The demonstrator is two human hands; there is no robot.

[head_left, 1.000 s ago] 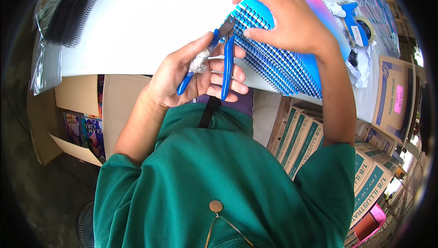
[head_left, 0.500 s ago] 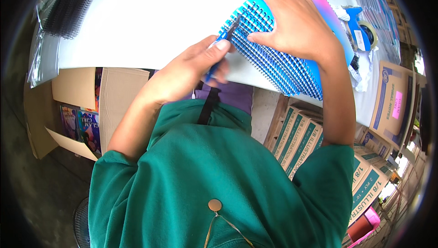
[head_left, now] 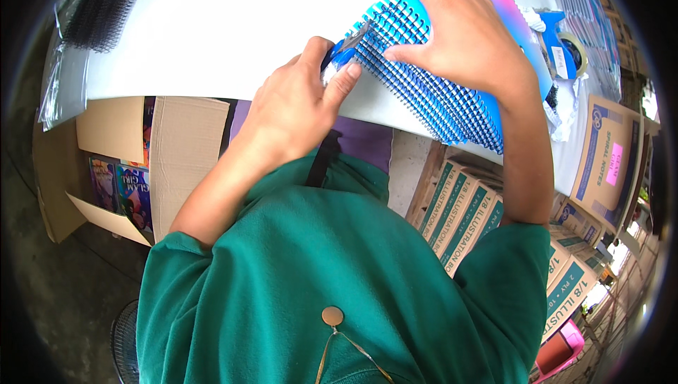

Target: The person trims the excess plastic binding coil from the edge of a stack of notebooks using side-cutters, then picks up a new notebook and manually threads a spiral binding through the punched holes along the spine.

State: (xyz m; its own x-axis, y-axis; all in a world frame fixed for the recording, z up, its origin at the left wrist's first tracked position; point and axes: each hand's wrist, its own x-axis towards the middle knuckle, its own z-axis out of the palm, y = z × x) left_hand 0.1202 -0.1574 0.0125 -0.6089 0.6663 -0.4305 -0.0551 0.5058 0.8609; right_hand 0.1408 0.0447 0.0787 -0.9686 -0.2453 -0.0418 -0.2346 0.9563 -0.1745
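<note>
My left hand [head_left: 304, 87] is closed around the blue handles of a pair of cutting pliers [head_left: 345, 56]. The pliers' dark jaws reach the upper left end of the coils on a fanned stack of spiral notebooks [head_left: 441, 98]. These notebooks have blue covers and dark wire coils, and they lie at the table's near edge. Over their covers my right hand [head_left: 459, 38] is spread, its thumb apart beside the coils and its fingers bent at the far side. A pink-to-blue notebook cover [head_left: 505, 3] shows beyond that hand.
Black coils [head_left: 113, 6] in clear plastic lie at the left of the white table [head_left: 233, 24]. A blue tape dispenser [head_left: 558, 42] stands at the right. Below are an open carton [head_left: 187, 158] with colourful notebooks, and several stacked boxes [head_left: 462, 211].
My left hand has turned and moved slightly up, so the pliers lie flatter, with their jaws still at the coil ends. My right hand and the stack have shifted only a little.
</note>
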